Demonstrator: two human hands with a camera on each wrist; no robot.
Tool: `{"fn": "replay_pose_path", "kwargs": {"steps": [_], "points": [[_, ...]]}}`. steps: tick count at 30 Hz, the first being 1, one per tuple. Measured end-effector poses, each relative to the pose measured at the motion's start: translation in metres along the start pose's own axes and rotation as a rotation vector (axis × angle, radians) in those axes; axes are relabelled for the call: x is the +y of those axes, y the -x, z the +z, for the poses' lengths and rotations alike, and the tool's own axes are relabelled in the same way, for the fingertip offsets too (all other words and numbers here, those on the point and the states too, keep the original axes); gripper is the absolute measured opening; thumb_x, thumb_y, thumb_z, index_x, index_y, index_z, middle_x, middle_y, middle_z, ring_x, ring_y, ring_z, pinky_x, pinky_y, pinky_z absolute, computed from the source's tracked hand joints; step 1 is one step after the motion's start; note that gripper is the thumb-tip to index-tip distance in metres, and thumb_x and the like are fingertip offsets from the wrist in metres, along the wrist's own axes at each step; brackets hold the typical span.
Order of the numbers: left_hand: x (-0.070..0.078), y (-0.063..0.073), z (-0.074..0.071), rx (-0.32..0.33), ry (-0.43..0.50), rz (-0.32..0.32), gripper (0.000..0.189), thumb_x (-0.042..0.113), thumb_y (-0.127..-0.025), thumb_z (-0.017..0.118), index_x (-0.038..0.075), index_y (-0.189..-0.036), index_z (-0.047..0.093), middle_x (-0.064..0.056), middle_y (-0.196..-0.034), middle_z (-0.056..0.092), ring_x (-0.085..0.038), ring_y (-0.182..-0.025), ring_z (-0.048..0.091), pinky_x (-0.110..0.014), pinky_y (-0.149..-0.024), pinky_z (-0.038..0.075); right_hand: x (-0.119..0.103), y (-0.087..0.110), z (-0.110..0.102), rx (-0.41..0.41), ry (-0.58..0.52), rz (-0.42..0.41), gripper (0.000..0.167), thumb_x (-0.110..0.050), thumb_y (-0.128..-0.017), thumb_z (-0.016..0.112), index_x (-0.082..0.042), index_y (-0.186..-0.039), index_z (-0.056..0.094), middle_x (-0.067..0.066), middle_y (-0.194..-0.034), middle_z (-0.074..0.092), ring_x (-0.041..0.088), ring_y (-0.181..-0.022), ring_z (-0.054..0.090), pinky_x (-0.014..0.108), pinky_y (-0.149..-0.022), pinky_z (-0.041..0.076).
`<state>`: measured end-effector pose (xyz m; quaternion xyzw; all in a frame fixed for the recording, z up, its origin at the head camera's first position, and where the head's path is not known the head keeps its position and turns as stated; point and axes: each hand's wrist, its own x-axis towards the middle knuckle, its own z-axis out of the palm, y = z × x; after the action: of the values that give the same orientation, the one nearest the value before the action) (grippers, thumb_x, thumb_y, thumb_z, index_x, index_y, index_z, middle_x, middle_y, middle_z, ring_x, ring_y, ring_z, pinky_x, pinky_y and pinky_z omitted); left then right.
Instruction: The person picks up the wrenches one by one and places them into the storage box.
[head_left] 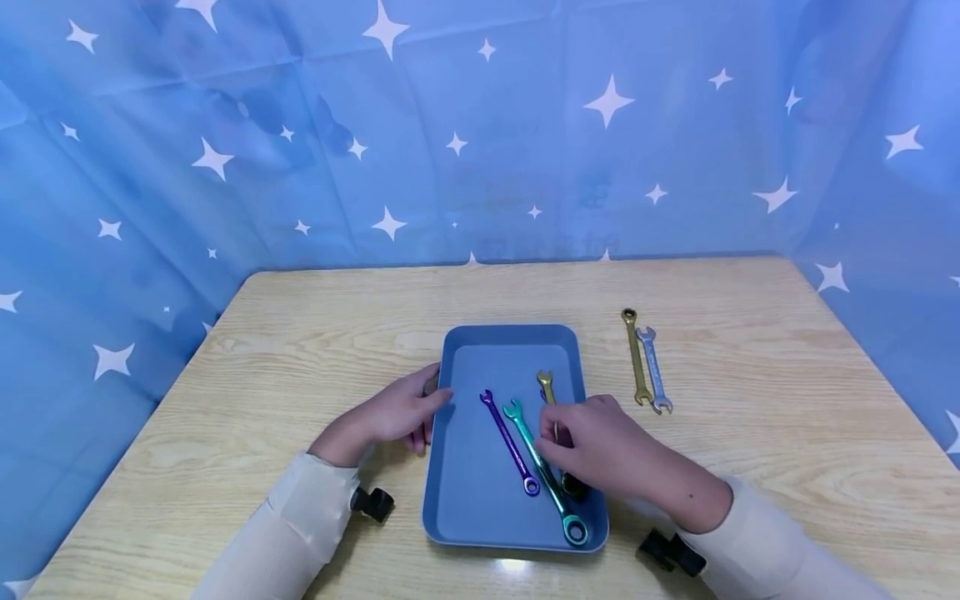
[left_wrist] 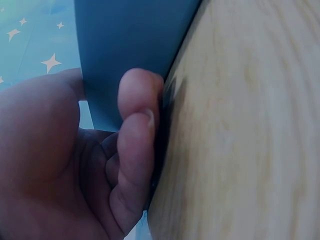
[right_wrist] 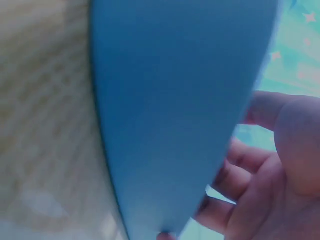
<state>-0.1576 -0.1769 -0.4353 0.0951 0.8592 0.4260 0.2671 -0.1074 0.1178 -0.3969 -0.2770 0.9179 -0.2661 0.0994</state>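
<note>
A blue-grey tray [head_left: 465, 517] sits on the table, and my left hand [head_left: 401, 408] grips its left rim. The thumb lies over the edge while curled fingers [left_wrist: 135, 150] press the outer wall in the left wrist view. Reaching over the right rim, my right hand [head_left: 600, 442] pinches a gold wrench [head_left: 546, 379] inside the tray. Its fingertips are behind the tray wall [right_wrist: 170, 100] in the right wrist view. A purple wrench [head_left: 510, 442] and a longer green wrench [head_left: 558, 496] lie slanted in the tray. A dark ring end [head_left: 574, 487] shows partly under the right hand.
Right of the tray, a gold wrench [head_left: 637, 358] and a silver wrench [head_left: 655, 371] lie side by side on the wooden table [head_left: 337, 333]. Blue cloth with white stars [head_left: 487, 167] hangs behind and at both sides.
</note>
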Motion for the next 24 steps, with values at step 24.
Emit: {"fn": "replay_pose_path", "kwargs": {"steps": [24], "points": [[0.001,0.001,0.001,-0.006,-0.001,0.027,0.061,0.034,-0.107,0.044,0.019,-0.161,0.018,-0.012,-0.061,0.063,-0.023,-0.044,0.063,-0.041,-0.047,0.057,0.019,0.003,-0.033,0.195,-0.046,0.115,0.017,-0.020,-0.098,0.063,-0.018,-0.081,0.064,-0.007,-0.055,0.047,0.008,-0.048,0.042,0.023,-0.045,0.036]]}}
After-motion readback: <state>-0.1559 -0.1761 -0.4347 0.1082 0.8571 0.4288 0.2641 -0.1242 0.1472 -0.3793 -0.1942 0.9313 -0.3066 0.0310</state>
